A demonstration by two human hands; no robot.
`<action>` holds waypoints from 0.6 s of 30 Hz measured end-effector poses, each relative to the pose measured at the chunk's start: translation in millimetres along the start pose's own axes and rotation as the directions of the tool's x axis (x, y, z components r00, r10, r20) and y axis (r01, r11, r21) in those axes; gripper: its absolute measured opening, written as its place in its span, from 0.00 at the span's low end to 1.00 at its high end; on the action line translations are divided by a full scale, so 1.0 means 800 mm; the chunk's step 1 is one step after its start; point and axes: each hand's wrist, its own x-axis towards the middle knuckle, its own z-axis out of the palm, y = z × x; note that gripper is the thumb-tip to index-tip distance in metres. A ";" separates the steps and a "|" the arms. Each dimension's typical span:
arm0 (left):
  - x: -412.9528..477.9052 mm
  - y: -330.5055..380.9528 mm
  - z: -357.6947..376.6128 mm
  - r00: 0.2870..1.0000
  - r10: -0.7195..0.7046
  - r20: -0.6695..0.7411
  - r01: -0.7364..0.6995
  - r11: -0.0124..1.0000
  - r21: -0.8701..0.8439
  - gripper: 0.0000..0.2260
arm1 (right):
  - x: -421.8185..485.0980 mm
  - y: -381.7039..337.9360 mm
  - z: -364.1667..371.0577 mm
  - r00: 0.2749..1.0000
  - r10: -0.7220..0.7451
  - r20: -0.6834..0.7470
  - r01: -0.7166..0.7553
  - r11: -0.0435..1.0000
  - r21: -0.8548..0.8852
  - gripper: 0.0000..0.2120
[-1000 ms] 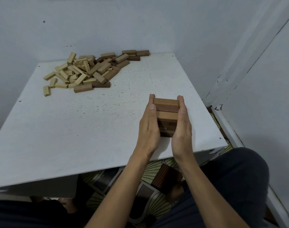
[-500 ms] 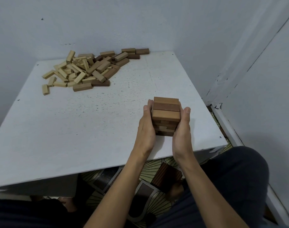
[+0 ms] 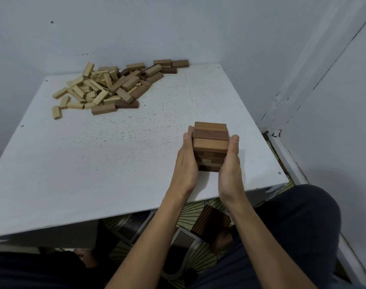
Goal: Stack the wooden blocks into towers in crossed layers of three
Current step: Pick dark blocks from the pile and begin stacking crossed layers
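The tower [image 3: 210, 142] stands on the white table [image 3: 115, 163] with both hands on it. The left hand [image 3: 186, 163] lies flat against the tower's left face and the right hand [image 3: 230, 165] against its right, fingers fairly straight, pressing rather than clutching. Looks like squaring-up to me: nudging the crossed layers flush so the next three sit level. The loose pile [image 3: 107, 88] lies well apart from the tower, far off to its left — plenty to stack.

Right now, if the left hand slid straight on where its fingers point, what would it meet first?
The left hand probably meets only bare table, then the wall; the block pile lies further left.
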 end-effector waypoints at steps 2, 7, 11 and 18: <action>0.000 0.000 0.000 1.000 -0.003 -0.002 0.003 1.000 0.002 0.24 | 0.002 0.001 0.001 1.000 0.013 -0.011 -0.013 1.000 -0.011 0.44; 0.003 -0.005 -0.002 1.000 -0.008 0.008 0.008 1.000 0.006 0.29 | 0.001 0.002 -0.001 1.000 0.022 -0.005 -0.022 0.999 -0.031 0.43; 0.004 -0.006 -0.001 1.000 -0.016 0.006 0.016 1.000 -0.005 0.30 | -0.002 0.001 -0.002 1.000 0.029 0.000 -0.029 0.999 -0.045 0.40; 0.000 0.000 0.000 0.999 -0.019 -0.026 0.019 1.000 -0.009 0.27 | 0.004 0.001 -0.002 0.999 0.021 -0.032 -0.022 0.999 -0.041 0.45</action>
